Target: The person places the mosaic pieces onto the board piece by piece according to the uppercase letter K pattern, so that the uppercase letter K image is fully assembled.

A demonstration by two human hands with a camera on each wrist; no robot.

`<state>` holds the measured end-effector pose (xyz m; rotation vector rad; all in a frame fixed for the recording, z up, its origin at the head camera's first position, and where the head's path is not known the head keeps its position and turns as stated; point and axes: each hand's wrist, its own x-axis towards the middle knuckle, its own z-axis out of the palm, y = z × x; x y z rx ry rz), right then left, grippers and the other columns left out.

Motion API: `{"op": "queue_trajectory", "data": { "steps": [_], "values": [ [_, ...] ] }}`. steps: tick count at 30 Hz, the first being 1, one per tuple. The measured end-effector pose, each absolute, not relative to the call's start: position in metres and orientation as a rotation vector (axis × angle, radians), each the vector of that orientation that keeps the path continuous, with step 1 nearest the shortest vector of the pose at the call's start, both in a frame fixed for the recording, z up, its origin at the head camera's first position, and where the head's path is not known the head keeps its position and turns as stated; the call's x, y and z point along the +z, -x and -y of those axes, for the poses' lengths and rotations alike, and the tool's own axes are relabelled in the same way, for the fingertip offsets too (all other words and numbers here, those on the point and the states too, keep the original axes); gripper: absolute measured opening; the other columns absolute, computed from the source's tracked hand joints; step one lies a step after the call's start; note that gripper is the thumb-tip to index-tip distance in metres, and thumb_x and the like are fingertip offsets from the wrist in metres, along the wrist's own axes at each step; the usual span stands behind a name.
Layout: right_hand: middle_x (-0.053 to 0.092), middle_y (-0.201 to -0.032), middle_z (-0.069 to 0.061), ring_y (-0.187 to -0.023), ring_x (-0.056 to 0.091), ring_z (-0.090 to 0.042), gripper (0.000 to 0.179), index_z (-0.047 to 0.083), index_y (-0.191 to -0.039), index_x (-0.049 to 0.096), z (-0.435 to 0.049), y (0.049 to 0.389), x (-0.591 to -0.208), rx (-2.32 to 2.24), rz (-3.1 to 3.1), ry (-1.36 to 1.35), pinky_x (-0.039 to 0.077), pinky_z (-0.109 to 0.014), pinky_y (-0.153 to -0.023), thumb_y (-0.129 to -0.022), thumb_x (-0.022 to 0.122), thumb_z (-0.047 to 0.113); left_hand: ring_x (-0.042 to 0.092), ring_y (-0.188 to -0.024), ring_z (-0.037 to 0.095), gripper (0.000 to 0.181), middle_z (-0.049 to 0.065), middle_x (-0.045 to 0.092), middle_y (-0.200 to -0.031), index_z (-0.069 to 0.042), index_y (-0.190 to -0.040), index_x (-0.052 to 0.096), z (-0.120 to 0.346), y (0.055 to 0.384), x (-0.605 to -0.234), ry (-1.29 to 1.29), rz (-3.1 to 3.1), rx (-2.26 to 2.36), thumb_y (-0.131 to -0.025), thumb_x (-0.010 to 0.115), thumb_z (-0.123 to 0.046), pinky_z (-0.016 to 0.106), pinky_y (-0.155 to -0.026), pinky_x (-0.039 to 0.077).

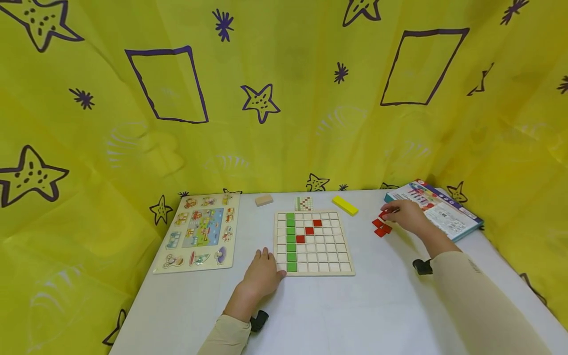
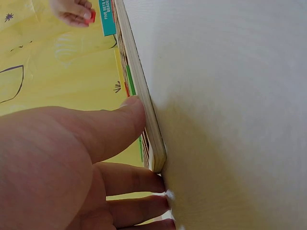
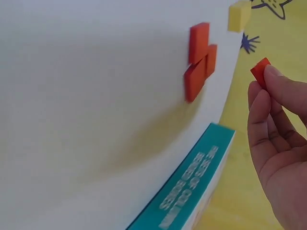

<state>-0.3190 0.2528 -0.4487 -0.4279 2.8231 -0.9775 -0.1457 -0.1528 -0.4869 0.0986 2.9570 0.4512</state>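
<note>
A wooden grid board [image 1: 329, 271] lies flat on the table, with a column of green square tiles [image 1: 291, 238] and a rising diagonal of 3 red tiles [image 1: 309, 230] in its cells. At the board's near left corner rests my left hand [image 1: 261, 276], its thumb touching the front edge and its fingers [image 2: 136, 179] stretched along the side. My right hand [image 1: 406, 216] pinches one red square tile [image 3: 260, 71] between thumb and fingers, raised off the table. Loose red tiles [image 3: 195, 79] lie just below that hand.
Behind the board are a small pattern card [image 1: 303, 203], a yellow block [image 1: 345, 205] and a plain wooden block [image 1: 264, 200]. A picture peg puzzle [image 1: 195, 266] lies left. A teal-edged box [image 1: 448, 217] sits at right. Yellow patterned cloth [image 1: 284, 148] surrounds the table.
</note>
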Motion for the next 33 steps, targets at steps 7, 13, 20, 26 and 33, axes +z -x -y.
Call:
{"op": "queue_trajectory", "data": {
  "steps": [7,13,20,26,33],
  "values": [
    [0.068,-0.099,-0.013,-0.086,0.065,-0.030,0.023,-0.002,-0.115,0.067,-0.219,0.335,-0.448,-0.997,-2.758,0.398,0.057,-0.035,-0.073,-0.097,0.068,0.012,0.034,-0.142,0.048,0.071,0.033,0.039,-0.150,0.017,-0.140,0.046,0.153,0.145,-0.486,-0.081,-2.949,0.449,-0.097,0.067,-0.036,0.054,-0.111,0.039],
    [0.069,-0.099,-0.014,-0.090,0.065,-0.035,0.021,-0.001,-0.113,0.066,-0.189,0.344,-0.447,-1.060,-2.696,0.404,0.058,-0.047,-0.081,-0.097,0.067,0.013,0.034,-0.141,0.049,0.070,0.034,0.039,-0.150,0.017,-0.139,0.046,0.153,0.145,-0.484,-0.093,-2.956,0.451,-0.097,0.066,-0.035,0.053,-0.113,0.037],
    [0.070,-0.095,-0.013,-0.090,0.066,-0.036,0.018,-0.002,-0.105,0.068,-0.156,0.354,-0.454,-1.133,-2.679,0.397,0.058,-0.042,-0.079,-0.094,0.073,0.011,0.034,-0.142,0.048,0.070,0.033,0.039,-0.151,0.016,-0.140,0.046,0.152,0.146,-0.485,-0.085,-2.951,0.446,-0.097,0.067,-0.036,0.052,-0.113,0.036],
    [0.068,-0.094,-0.014,-0.082,0.063,-0.026,0.014,-0.001,-0.099,0.069,-0.136,0.359,-0.462,-1.134,-2.697,0.418,0.056,-0.030,-0.070,-0.092,0.075,0.010,0.034,-0.142,0.047,0.070,0.032,0.039,-0.151,0.016,-0.140,0.047,0.153,0.146,-0.485,-0.080,-2.951,0.437,-0.097,0.067,-0.036,0.052,-0.113,0.036],
    [0.067,-0.096,-0.013,-0.087,0.058,-0.025,0.013,0.002,-0.097,0.072,-0.115,0.361,-0.470,-1.093,-2.709,0.457,0.051,-0.027,-0.068,-0.091,0.076,0.012,0.034,-0.141,0.048,0.070,0.033,0.039,-0.150,0.016,-0.139,0.047,0.152,0.146,-0.484,-0.083,-2.955,0.433,-0.097,0.067,-0.036,0.051,-0.114,0.036]
  ]
}}
